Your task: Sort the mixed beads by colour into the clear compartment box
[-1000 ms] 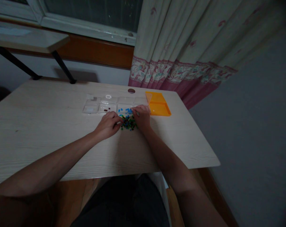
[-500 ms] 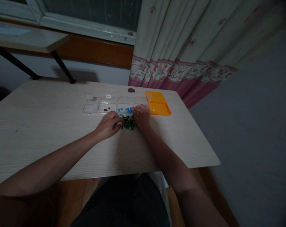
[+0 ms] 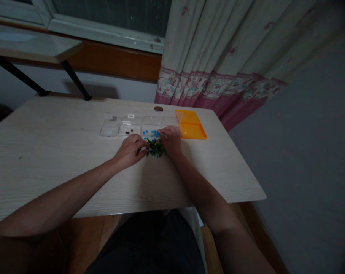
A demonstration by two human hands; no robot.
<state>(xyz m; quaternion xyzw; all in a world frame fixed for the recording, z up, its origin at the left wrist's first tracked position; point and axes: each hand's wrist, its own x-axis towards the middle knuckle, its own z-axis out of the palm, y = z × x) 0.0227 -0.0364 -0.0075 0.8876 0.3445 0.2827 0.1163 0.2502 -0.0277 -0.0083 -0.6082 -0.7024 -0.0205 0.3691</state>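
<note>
Your left hand (image 3: 129, 149) rests on the pale wooden worktop (image 3: 61, 152) with its fingers curled, the tips touching the left edge of the small heap of green, blue and dark plastic pieces (image 3: 155, 147). Your right hand (image 3: 170, 140) lies curled at the heap's right side, its fingertips reaching the clear plastic compartment tray (image 3: 135, 122) by the cell of blue pieces (image 3: 149, 133). Whether either hand pinches a piece cannot be told. A flat orange plastic tray (image 3: 191, 127) sits just beside your right hand

A: What is hemming in the bead pile (image 3: 154, 147)?
B: The clear tray (image 3: 112, 131) is lying just behind it and the orange lid (image 3: 193, 129) is sitting farther right, while the table (image 3: 46, 152) is stretching open leftward.
</note>
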